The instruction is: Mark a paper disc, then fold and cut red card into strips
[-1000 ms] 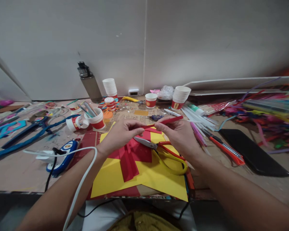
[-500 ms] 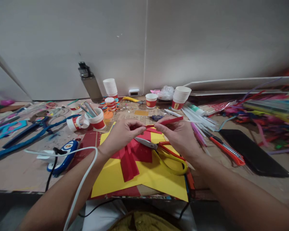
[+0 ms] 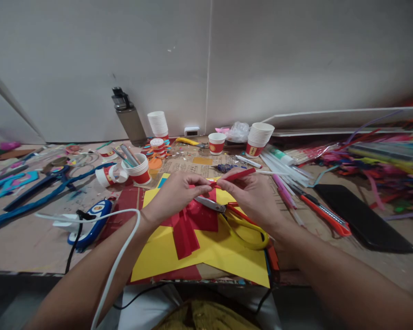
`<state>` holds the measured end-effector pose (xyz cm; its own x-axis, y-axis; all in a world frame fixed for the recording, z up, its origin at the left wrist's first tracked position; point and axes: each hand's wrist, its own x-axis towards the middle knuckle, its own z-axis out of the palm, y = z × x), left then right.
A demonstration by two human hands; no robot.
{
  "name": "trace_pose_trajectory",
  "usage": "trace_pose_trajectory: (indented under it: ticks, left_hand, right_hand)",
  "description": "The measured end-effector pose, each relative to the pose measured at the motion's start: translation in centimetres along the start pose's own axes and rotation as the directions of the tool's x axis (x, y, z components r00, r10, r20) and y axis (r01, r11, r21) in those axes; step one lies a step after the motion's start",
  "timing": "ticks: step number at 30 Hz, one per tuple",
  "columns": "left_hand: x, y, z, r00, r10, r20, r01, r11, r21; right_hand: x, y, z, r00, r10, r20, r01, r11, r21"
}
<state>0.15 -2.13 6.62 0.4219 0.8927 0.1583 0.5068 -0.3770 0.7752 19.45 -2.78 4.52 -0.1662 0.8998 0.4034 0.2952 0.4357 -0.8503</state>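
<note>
My left hand (image 3: 179, 195) and my right hand (image 3: 254, 197) meet above the sheets, thumbs and fingers pinched on a narrow red paper strip (image 3: 241, 174). The strip's free end rises across the right fingers. A thin white stick (image 3: 273, 173) shows just beyond the right hand; whether it is held I cannot tell. Beneath the hands lie scissors (image 3: 211, 204) with red and yellow handles. They rest on red paper (image 3: 206, 222), with more cut red strips (image 3: 184, 236) beside them. Yellow paper sheets (image 3: 154, 259) lie under all of this.
Paper cups (image 3: 142, 176) holding pens stand at left, near a blue glue gun (image 3: 94, 224). Stacked cups (image 3: 260, 137) and a bottle (image 3: 132, 121) line the wall. At right lie a red utility knife (image 3: 325, 215) and a black phone (image 3: 361, 215). A white cable (image 3: 119, 252) crosses my left forearm.
Both hands have shifted slightly; the fingertips are closer together on the red strip. The strip's raised end has moved a little left and down, and more of the white stick shows.
</note>
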Motion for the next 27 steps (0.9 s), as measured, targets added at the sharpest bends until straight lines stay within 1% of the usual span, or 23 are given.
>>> trace_pose_trajectory:
  ticks: [6, 9, 15, 18, 20, 22, 23, 24, 26, 27]
  left_hand:
    - [-0.1, 0.2, -0.2, 1.0, 0.016, -0.012, -0.016, 0.999, 0.05]
    - [-0.1, -0.1, -0.5, 1.0, -0.003, -0.014, 0.004, 0.997, 0.074]
    - [0.1, -0.9, -1.2, 0.999, -0.034, -0.011, 0.035, 0.997, 0.068]
    - [0.2, -1.1, -1.7, 0.998, -0.049, -0.03, 0.05, 0.997, 0.059]
    - [0.2, -1.1, -1.9, 0.996, -0.066, -0.059, 0.069, 0.996, 0.053]
    - [0.2, -0.8, -1.9, 0.994, -0.066, -0.087, 0.069, 0.997, 0.035]
    - [0.1, -0.6, -1.8, 0.994, -0.056, -0.095, 0.058, 0.998, 0.023]
    - [0.1, -0.5, -1.6, 0.994, -0.041, -0.098, 0.042, 0.999, 0.009]
    - [0.0, -0.1, -1.0, 0.996, -0.006, -0.089, 0.005, 1.0, -0.01]
    - [-0.1, 0.0, -0.7, 0.997, 0.016, -0.08, -0.017, 1.0, -0.01]
  right_hand:
    - [0.1, -0.4, -0.1, 0.999, 0.054, 0.003, -0.054, 0.996, 0.073]
    - [0.2, -0.4, -0.4, 0.995, 0.096, -0.035, -0.092, 0.991, 0.098]
    - [0.8, -0.2, -1.7, 0.985, 0.125, -0.118, -0.122, 0.992, 0.026]
    - [1.4, 0.3, -2.5, 0.975, 0.145, -0.171, -0.125, 0.985, 0.123]
    - [1.7, 0.6, -2.8, 0.961, 0.144, -0.237, -0.089, 0.97, 0.226]
    - [1.8, 0.7, -2.7, 0.949, 0.139, -0.284, -0.047, 0.95, 0.31]
    - [1.7, 0.6, -2.5, 0.952, 0.137, -0.275, -0.04, 0.943, 0.331]
    - [1.5, 0.5, -2.1, 0.962, 0.135, -0.238, -0.049, 0.94, 0.338]
    - [0.9, 0.2, -1.1, 0.987, 0.124, -0.106, -0.089, 0.952, 0.292]
    - [0.6, -0.1, -0.6, 0.994, 0.103, -0.047, -0.087, 0.962, 0.258]
